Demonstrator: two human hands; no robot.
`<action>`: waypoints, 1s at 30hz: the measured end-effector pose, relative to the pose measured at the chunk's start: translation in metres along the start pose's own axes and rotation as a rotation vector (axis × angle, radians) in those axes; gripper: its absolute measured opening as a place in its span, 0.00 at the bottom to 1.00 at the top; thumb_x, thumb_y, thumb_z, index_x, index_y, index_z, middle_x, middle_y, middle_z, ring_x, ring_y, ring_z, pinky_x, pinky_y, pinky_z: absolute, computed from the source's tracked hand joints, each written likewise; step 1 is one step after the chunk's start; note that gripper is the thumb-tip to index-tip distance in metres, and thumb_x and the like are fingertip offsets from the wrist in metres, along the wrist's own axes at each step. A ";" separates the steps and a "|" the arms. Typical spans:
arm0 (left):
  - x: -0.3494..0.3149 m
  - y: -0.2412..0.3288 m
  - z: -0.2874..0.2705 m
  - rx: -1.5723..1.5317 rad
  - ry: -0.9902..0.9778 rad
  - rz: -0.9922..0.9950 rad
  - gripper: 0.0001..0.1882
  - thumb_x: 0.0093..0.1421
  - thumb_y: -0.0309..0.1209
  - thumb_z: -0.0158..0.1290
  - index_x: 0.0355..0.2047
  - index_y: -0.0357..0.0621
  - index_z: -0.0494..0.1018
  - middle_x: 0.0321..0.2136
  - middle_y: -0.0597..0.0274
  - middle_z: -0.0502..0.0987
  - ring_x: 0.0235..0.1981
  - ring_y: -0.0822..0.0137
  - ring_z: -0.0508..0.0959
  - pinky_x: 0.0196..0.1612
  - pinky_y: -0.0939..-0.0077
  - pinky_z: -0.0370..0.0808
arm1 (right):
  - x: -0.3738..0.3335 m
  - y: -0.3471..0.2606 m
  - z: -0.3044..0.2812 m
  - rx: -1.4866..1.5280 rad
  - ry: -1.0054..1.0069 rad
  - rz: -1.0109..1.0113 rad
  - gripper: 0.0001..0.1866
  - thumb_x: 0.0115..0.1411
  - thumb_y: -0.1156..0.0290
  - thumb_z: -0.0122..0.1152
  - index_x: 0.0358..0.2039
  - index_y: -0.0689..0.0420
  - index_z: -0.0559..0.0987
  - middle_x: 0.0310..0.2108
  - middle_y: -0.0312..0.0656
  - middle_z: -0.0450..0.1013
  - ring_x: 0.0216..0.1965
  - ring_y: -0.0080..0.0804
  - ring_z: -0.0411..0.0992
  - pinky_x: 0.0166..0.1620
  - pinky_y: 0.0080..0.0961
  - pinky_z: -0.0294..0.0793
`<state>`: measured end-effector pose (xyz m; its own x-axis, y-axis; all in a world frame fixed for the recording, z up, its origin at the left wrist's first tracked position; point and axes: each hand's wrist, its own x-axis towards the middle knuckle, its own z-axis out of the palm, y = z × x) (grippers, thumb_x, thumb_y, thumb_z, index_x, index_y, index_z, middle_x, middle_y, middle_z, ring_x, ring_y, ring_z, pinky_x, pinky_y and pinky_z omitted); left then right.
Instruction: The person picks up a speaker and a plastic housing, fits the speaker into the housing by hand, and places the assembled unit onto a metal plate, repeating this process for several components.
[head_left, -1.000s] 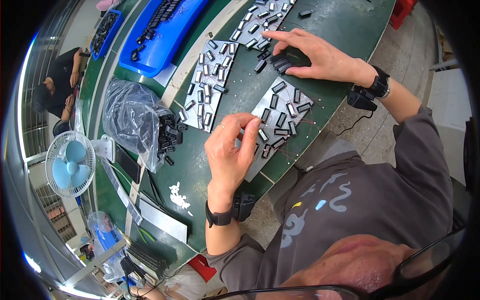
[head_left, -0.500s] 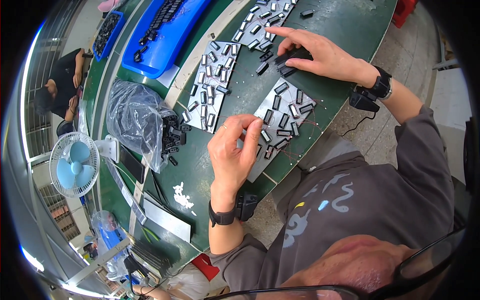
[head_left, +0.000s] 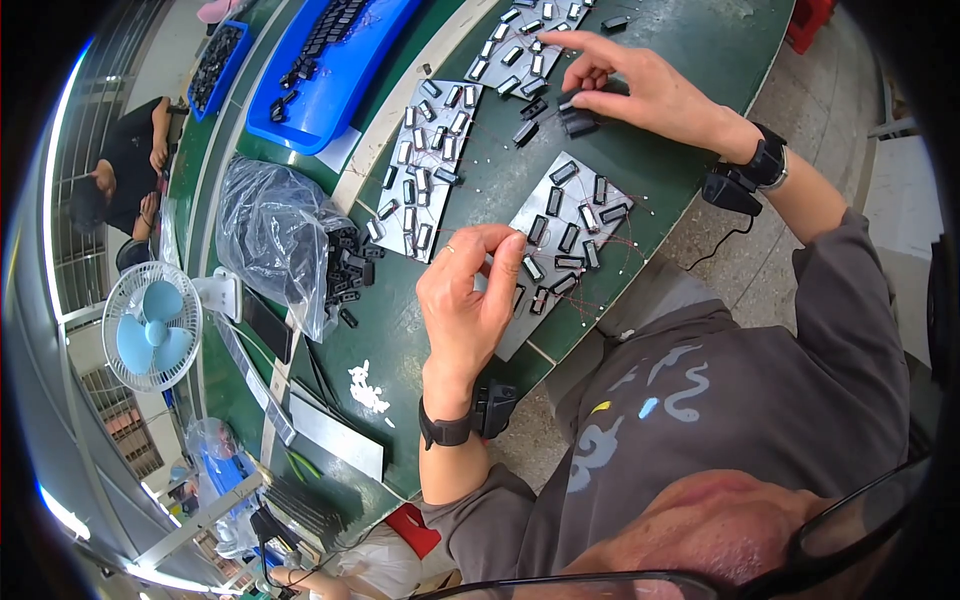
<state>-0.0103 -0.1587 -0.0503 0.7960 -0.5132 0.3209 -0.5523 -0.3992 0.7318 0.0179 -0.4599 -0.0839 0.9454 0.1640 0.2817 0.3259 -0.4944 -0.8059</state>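
Lying beneath the thumb and curled fingers of the bare right hand (head_left: pixel 648 98), a cluster of small black block-shaped pieces (head_left: pixel 578 122) rests on the dark green tabletop (head_left: pixel 655 172). That hand's index finger reaches out well apart from its thumb; whether a piece is gripped between the thumb and the curled fingers, I cannot tell. Just left of the thumb lie a few loose black rectangular parts (head_left: pixel 525 132). Beyond the index fingertip is a grey metal plate (head_left: pixel 493 73) bearing rows of black-rimmed parts with pale faces.

Thumb and index tips meet on the bare left hand (head_left: pixel 463 292); anything thin between them is too small to make out. It is raised over the edge of a second grey plate (head_left: pixel 514 343), which stretches to its right, carrying similar parts and thin red wires. A third loaded plate (head_left: pixel 390 238) lies just beyond that hand. To its left, a crumpled clear plastic bag (head_left: pixel 265 225) stands near a heap of black pieces (head_left: pixel 350 265). Nearer the wrist, also leftward, are scattered small white bits (head_left: pixel 366 388). Farther left is a white desk fan with blue blades (head_left: pixel 155 333); far beyond the left hand sits a blue plastic tray (head_left: pixel 310 122).
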 end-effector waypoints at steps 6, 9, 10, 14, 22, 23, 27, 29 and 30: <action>-0.001 0.000 0.001 -0.015 0.001 -0.017 0.03 0.62 0.25 0.60 0.32 0.37 0.78 0.29 0.60 0.81 0.24 0.67 0.77 0.27 0.76 0.73 | 0.006 -0.010 -0.010 -0.070 0.042 -0.073 0.35 0.60 0.78 0.61 0.68 0.52 0.64 0.37 0.36 0.76 0.38 0.24 0.71 0.49 0.23 0.72; -0.002 -0.003 0.001 -0.017 -0.001 -0.010 0.03 0.61 0.25 0.60 0.33 0.38 0.78 0.30 0.59 0.81 0.24 0.68 0.77 0.27 0.77 0.73 | 0.006 -0.015 -0.008 -0.048 -0.004 -0.096 0.35 0.60 0.79 0.61 0.68 0.53 0.64 0.38 0.36 0.77 0.38 0.25 0.71 0.49 0.23 0.72; -0.002 -0.005 0.001 -0.017 -0.003 -0.007 0.03 0.61 0.24 0.61 0.33 0.38 0.78 0.31 0.59 0.81 0.24 0.68 0.77 0.27 0.77 0.73 | 0.002 -0.022 -0.008 -0.041 0.006 -0.128 0.36 0.59 0.80 0.62 0.68 0.54 0.63 0.38 0.37 0.77 0.38 0.25 0.72 0.49 0.23 0.72; -0.002 0.003 0.001 -0.036 0.050 -0.036 0.07 0.58 0.24 0.63 0.37 0.38 0.78 0.34 0.58 0.81 0.25 0.70 0.77 0.26 0.78 0.73 | -0.011 -0.061 0.008 0.046 -0.040 -0.227 0.38 0.57 0.82 0.63 0.69 0.56 0.62 0.39 0.38 0.77 0.39 0.26 0.74 0.50 0.25 0.73; -0.001 0.000 0.007 -0.081 0.113 0.104 0.14 0.55 0.24 0.66 0.41 0.39 0.78 0.35 0.57 0.82 0.28 0.71 0.81 0.27 0.79 0.77 | -0.019 -0.083 0.046 0.205 -0.077 -0.314 0.41 0.56 0.84 0.64 0.69 0.57 0.61 0.41 0.39 0.77 0.40 0.28 0.76 0.51 0.26 0.74; -0.002 0.000 0.006 -0.081 0.115 0.104 0.14 0.55 0.24 0.66 0.41 0.39 0.78 0.35 0.57 0.82 0.28 0.71 0.81 0.27 0.79 0.77 | -0.019 -0.085 0.046 0.218 -0.079 -0.286 0.40 0.56 0.84 0.64 0.69 0.57 0.61 0.41 0.39 0.77 0.41 0.27 0.76 0.52 0.25 0.74; -0.005 0.002 0.003 -0.103 0.109 0.010 0.14 0.56 0.24 0.65 0.42 0.37 0.77 0.35 0.56 0.82 0.28 0.69 0.83 0.28 0.79 0.78 | -0.019 -0.086 0.048 0.326 -0.118 -0.208 0.40 0.57 0.83 0.63 0.69 0.56 0.61 0.43 0.38 0.76 0.43 0.25 0.74 0.52 0.24 0.73; -0.006 0.001 0.004 -0.133 0.093 -0.016 0.14 0.57 0.23 0.64 0.43 0.36 0.77 0.35 0.56 0.82 0.28 0.71 0.83 0.29 0.79 0.79 | -0.020 -0.085 0.050 0.373 -0.135 -0.184 0.39 0.58 0.83 0.63 0.69 0.56 0.61 0.44 0.38 0.76 0.43 0.24 0.74 0.52 0.23 0.73; -0.006 0.001 0.004 -0.148 0.085 -0.029 0.14 0.57 0.23 0.64 0.43 0.35 0.77 0.35 0.56 0.82 0.28 0.71 0.83 0.30 0.80 0.79 | -0.021 -0.085 0.050 0.434 -0.147 -0.140 0.39 0.58 0.83 0.62 0.69 0.56 0.61 0.44 0.38 0.76 0.44 0.23 0.74 0.52 0.23 0.73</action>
<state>-0.0167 -0.1592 -0.0546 0.8325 -0.4346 0.3436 -0.4915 -0.2934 0.8199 -0.0292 -0.3784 -0.0472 0.8731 0.3382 0.3513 0.3932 -0.0623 -0.9173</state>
